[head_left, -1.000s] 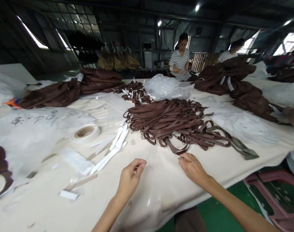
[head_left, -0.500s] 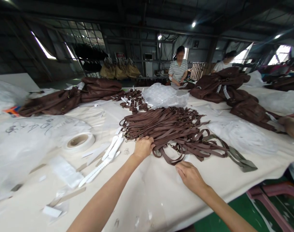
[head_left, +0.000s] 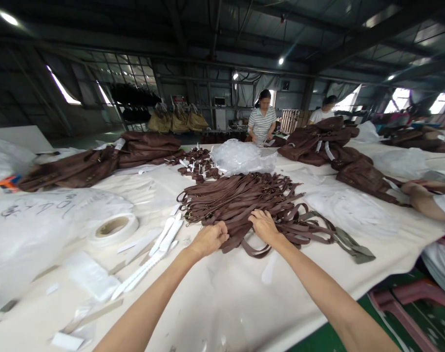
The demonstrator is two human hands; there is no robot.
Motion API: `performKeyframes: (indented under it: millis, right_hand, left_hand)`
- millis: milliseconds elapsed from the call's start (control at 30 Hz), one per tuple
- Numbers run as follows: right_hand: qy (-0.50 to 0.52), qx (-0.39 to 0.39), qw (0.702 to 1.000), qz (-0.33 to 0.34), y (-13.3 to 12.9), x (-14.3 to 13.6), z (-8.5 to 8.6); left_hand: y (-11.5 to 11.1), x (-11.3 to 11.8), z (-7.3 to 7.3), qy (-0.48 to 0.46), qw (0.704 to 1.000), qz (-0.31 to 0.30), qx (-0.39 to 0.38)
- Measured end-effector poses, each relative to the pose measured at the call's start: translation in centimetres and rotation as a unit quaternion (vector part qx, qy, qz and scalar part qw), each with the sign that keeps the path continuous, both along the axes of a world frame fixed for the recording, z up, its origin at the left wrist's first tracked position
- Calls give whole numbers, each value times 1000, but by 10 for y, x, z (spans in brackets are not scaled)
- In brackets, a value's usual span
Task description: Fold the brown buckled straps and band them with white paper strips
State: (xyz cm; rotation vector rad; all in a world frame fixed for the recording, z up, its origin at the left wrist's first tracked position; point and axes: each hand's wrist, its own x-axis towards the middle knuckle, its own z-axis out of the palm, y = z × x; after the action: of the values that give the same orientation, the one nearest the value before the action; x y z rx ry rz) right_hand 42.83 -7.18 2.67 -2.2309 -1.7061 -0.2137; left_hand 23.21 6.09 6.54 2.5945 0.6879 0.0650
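A large heap of brown straps (head_left: 240,193) with small brass-coloured metal clips lies on the pale table. At its near left edge, my left hand (head_left: 210,239) is closed on a brown strap, with its fingertips partly hidden. My right hand (head_left: 265,227) rests on the near middle of the heap, its bent fingers closed round a strap there. Between the two hands a strap loop (head_left: 255,250) hangs out toward me. From the heap's right end a greenish-grey strap (head_left: 354,247) sticks out.
A white tape roll (head_left: 113,229), white strips (head_left: 165,239) and plastic film (head_left: 35,234) lie left. Brown bags (head_left: 86,161) flank the straps, more brown bags (head_left: 317,142) at right. A clear plastic bundle (head_left: 242,156) is behind. Co-workers (head_left: 262,120) stand beyond; another person's arm (head_left: 423,195) reaches in right.
My right hand has moved up and left from the near strap loop onto the heap. My left hand stays at the heap's near left edge. The view has tilted up slightly.
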Motion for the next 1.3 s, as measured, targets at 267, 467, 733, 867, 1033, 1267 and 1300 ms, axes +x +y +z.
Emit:
performKeyframes:
  millis: [267, 467, 733, 867, 1033, 1267, 1300]
  right_hand:
    - [-45, 43, 992, 105, 25, 18, 46]
    - [18, 269, 948, 169, 50, 14, 135]
    - [115, 425, 883, 160, 84, -11, 251]
    - [171, 424, 868, 192, 98, -37, 278]
    - [299, 375, 843, 243, 110, -80, 291]
    - [393, 279, 834, 269, 116, -132, 296]
    - [398, 267, 833, 275, 117, -135, 296]
  left_hand:
    - [4, 25, 37, -239, 946, -33, -215]
    - [5, 37, 100, -309, 798, -105, -507]
    - [14, -13, 153, -395, 760, -134, -498]
    - [8, -41, 143, -408, 749, -124, -507]
    - [2, -83, 117, -386, 734, -109, -548]
    - [1, -141, 88, -348, 739, -90, -570]
    - [2, -148, 84, -346, 738, -81, -574]
